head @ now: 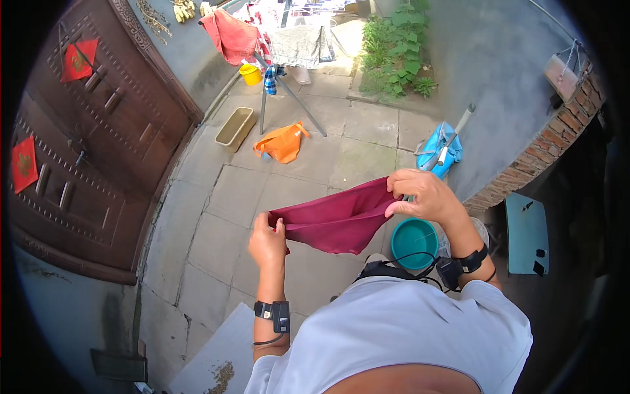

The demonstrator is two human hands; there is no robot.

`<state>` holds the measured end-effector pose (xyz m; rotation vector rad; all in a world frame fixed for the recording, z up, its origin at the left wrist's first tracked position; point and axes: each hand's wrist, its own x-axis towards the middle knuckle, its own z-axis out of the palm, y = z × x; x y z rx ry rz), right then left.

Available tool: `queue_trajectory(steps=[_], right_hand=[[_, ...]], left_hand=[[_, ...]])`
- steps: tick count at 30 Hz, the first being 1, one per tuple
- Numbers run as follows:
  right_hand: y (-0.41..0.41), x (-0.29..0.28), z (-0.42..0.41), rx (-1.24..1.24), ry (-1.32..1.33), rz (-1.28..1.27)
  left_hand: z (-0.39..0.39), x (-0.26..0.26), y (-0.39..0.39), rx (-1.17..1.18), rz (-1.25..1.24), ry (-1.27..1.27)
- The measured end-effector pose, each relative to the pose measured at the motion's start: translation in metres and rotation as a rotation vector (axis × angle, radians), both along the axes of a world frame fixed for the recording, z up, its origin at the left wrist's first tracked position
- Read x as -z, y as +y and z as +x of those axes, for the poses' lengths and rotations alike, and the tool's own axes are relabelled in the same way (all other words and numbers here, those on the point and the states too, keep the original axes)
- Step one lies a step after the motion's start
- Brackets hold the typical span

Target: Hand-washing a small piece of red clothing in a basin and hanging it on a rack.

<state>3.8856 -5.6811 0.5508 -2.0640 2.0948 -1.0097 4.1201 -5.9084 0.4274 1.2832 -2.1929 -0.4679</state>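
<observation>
A dark red cloth garment [339, 224] is stretched out in the air between my two hands, its upper edge pulled fairly taut and its lower part hanging in a fold. My left hand [267, 241] pinches one end between thumb and fingers. At the other end, slightly higher in the picture, my right hand [418, 194] grips the opposite corner. Below my right hand stands a teal plastic basin [414, 244] on the ground. What kind of garment the cloth is, I cannot tell.
A drying rack [290, 96] hung with a red cloth [230, 37] and a grey towel [297, 47] stands ahead. Nearer are a beige trough [236, 129] and an orange bag [281, 144]. A blue bag [438, 147] leans by the right wall; a wooden double door [98, 147] is left.
</observation>
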Motion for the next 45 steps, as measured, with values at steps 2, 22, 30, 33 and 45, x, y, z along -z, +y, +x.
queue_trajectory(steps=[2,22,30,33,45], right_hand=[[-0.022,0.006,-0.018,0.087,-0.004,-0.025],[-0.199,0.026,-0.315,0.319,-0.093,-0.369],[-0.245,0.06,-0.412,0.456,-0.155,-0.193],[-0.258,0.063,-0.441,0.526,-0.205,-0.057],[-0.306,0.093,-0.594,0.673,-0.58,0.223]], left_hand=[[-0.035,0.005,-0.023,-0.003,0.011,-0.03],[-0.354,-0.003,-0.238,0.186,0.612,0.834],[-0.489,-0.017,-0.294,0.587,0.829,0.825],[-0.533,-0.016,-0.316,0.736,1.008,0.83],[-0.675,-0.002,-0.329,0.946,1.118,0.629]])
